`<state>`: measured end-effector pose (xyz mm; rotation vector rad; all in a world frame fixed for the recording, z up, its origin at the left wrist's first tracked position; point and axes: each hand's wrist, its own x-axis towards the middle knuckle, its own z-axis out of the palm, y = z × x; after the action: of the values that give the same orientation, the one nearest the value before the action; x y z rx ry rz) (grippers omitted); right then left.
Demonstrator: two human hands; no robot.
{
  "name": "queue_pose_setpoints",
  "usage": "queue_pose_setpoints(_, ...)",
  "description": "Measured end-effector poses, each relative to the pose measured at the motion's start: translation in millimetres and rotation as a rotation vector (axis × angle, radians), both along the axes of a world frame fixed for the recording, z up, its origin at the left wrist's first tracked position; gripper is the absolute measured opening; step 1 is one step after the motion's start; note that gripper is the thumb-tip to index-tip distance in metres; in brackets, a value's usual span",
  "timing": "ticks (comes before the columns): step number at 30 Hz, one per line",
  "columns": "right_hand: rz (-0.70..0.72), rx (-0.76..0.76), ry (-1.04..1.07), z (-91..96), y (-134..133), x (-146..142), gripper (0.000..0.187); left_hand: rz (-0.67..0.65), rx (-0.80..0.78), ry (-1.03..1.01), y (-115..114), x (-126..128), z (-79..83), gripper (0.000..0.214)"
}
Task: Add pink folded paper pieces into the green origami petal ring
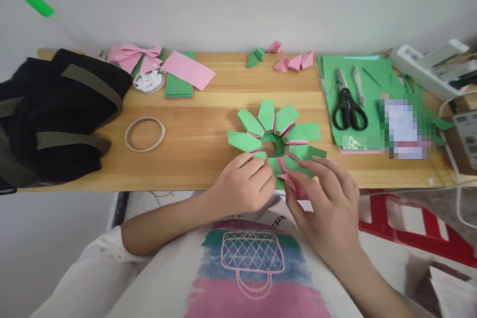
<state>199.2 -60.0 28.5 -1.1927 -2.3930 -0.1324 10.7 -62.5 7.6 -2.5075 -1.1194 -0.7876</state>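
Indoors, wooden table (pixel 197 131), paper ring (pixel 266 117), pale wall (pixel 223 5)

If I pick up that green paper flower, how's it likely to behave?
The green paper flower should be light, being folded paper around an open centre. Its outspread petals would probably bend if squeezed. It may flex near the centre, where narrow pink edges show between petals.

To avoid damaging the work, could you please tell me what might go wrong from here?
The pink paper piece in the right hand might crease if pinched too hard. The ring of green petals could bend, since the left hand is right against it. It also reaches close to the front edge of the table, so a bump might tip it off.
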Motion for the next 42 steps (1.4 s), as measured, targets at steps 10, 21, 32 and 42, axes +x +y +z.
queue_pose_setpoints(10, 0.142, 0.126, 0.260, -40.2, 14, 5, 0.025, 0.092, -0.119, -0.047, -7, 2, -13.0, 0.018)
queue_pose_setpoints(21, 0.251, -0.071, 0.287, -32.9, 76, -14, 0.012, 0.189, -0.568, -0.336, 28, -22, 1.9, 0.009)
queue_pose_setpoints(32, 0.130, -0.104, 0.455, -39.1, 70, -21, 0.016, 0.193, -0.588, -0.329, 30, -24, 5.5, 0.009)
queue_pose_setpoints(42, 0.147, -0.178, 0.532, -41.2, 63, -13, 0.023, 0.206, -0.321, -0.139, 22, -21, 8.6, 0.012)
